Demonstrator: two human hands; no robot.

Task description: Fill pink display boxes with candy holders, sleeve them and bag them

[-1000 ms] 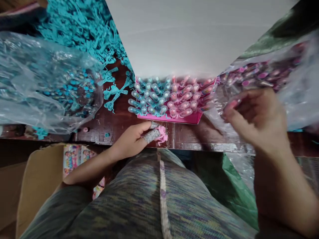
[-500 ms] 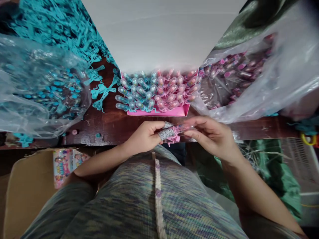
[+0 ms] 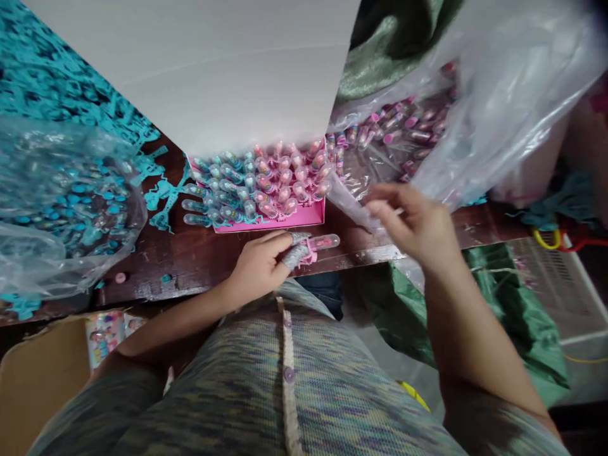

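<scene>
My left hand (image 3: 266,263), with grey wrapping on its thumb and a finger, pinches a small clear round-ended tube (image 3: 327,241) in a pink plastic strap (image 3: 310,252). The tube points right, just in front of a pink display box (image 3: 304,215). Rows of similar tubes stand in that box, blue on the left and pink on the right. My right hand (image 3: 413,221) is in the air beside the clear plastic bag (image 3: 361,171) of pink-capped tubes. Its thumb and fingers are apart, with nothing visible between them.
Behind the tubes rises the box's white lid (image 3: 213,76). To the left are a bag of blue-capped tubes (image 3: 85,202) and a heap of turquoise plastic straps (image 3: 42,82). Small loose caps (image 3: 120,277) lie near the table edge. Scissors (image 3: 551,239) are at the far right.
My right hand has let go of the tube and moved right and away from me, toward the pink bag. My left hand still holds the tube. The view has shifted right.
</scene>
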